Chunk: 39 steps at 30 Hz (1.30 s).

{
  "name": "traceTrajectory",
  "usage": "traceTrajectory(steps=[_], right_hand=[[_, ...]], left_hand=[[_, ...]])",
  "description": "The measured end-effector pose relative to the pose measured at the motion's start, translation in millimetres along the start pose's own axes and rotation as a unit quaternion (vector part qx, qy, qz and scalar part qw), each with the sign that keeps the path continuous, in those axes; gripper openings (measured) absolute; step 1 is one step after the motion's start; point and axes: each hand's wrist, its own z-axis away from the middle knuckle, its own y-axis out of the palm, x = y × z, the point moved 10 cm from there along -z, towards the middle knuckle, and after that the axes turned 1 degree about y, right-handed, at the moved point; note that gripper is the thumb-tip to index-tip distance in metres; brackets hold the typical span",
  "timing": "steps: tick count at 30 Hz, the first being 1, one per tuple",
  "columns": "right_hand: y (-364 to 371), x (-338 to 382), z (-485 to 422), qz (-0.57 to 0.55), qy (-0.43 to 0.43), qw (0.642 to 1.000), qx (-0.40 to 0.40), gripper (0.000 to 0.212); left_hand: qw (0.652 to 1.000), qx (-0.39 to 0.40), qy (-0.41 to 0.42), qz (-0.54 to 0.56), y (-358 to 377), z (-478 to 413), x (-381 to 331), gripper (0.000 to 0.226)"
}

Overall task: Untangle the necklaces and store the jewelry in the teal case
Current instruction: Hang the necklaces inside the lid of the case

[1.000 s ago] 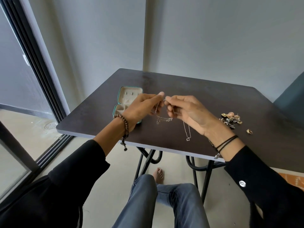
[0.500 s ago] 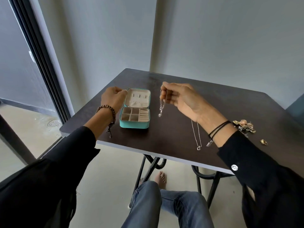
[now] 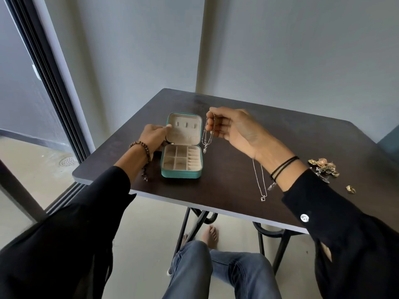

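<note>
Right of centre a thin necklace (image 3: 260, 182) lies near the front edge of the counter (image 3: 226, 190), the open teal case (image 3: 181, 174) sits further left, the left hand (image 3: 154, 135) grips its lid's edge with its fingers, and the right hand (image 3: 237, 128) pinches, in curled fingers, a beaded necklace (image 3: 208, 134) dangling beside that lid.

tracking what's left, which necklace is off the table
The beaded necklace dangling from the right hand beside the case; the thin pendant necklace lies flat on the table.
</note>
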Motion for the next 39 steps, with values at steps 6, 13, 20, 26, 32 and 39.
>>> traceTrajectory(steps=[6,13,20,26,32,39], right_hand=[[-4.8,6.3,7.7,-0.001,-0.012,1.0,0.0,0.015],[-3.1,11.1,14.2,0.004,-0.02,1.0,-0.004,0.017],[3.5,3.0,9.5,0.046,-0.035,0.998,-0.005,0.017],[7.6,3.6,7.8,0.156,-0.052,0.986,-0.01,0.021],[6.9,9.6,11.7,0.257,-0.075,0.963,-0.04,0.025],[1.4,11.2,12.2,0.349,-0.103,0.929,-0.073,0.02]], left_hand=[[0.99,0.047,0.055,0.119,35.6,31.2,-6.0,0.028],[0.983,0.099,0.118,0.1,57.7,57.2,-11.4,0.029],[0.978,0.105,0.147,0.102,54.9,64.1,-16.2,0.028],[0.973,0.108,0.159,0.126,53.9,65.3,-21.9,0.029],[0.971,0.121,0.15,0.145,57.6,62.5,-19.9,0.029],[0.968,0.133,0.148,0.156,61.0,59.3,-18.8,0.03]])
